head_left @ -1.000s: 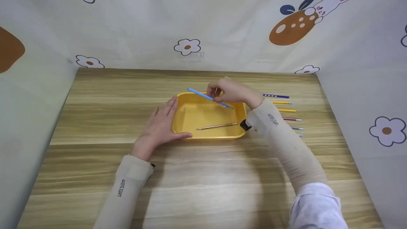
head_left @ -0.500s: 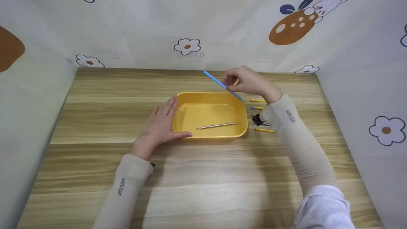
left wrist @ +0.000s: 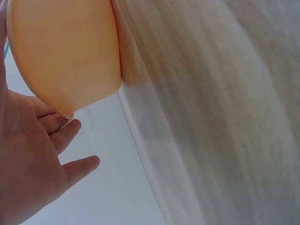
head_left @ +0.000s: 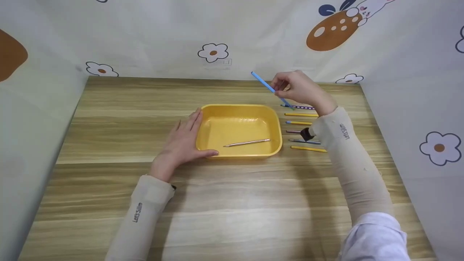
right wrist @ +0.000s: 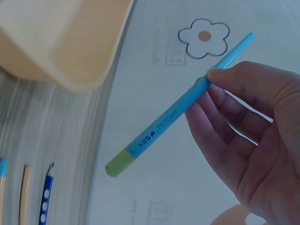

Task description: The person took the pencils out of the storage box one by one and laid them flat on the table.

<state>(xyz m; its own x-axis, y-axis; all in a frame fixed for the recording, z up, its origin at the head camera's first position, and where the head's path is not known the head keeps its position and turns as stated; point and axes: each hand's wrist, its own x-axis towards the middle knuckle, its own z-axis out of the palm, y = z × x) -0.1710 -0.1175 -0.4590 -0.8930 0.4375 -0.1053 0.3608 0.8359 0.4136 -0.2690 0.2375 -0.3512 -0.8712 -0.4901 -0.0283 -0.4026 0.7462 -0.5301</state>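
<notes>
My right hand point(head_left: 302, 88) pinches a light blue pencil point(head_left: 261, 80) between thumb and fingers, raised and slanted beyond the tub's far right corner. Its green end point(right wrist: 120, 163) and printed lettering show in the right wrist view. My left hand point(head_left: 181, 141) rests against the left end of a yellow plastic tub point(head_left: 239, 156), fingers spread and mostly straight, thumb along the near rim. In the left wrist view, fingertips point(left wrist: 70, 131) touch the tub's outer side from below the rim. A silvery pencil point(head_left: 247, 143) lies on the tub's floor.
Right of the tub, several pencils lie in a column on the wood-grain table point(head_left: 232, 203), including a purple dotted pencil point(head_left: 303, 107) and a yellow pencil point(head_left: 308, 149). My right forearm covers some of their right ends. Printed curtains point(head_left: 152, 43) enclose the table's back and sides.
My right hand has carried the blue pencil up and rightward, from over the tub to above the purple dotted pencil. The left hand and tub have stayed in place.
</notes>
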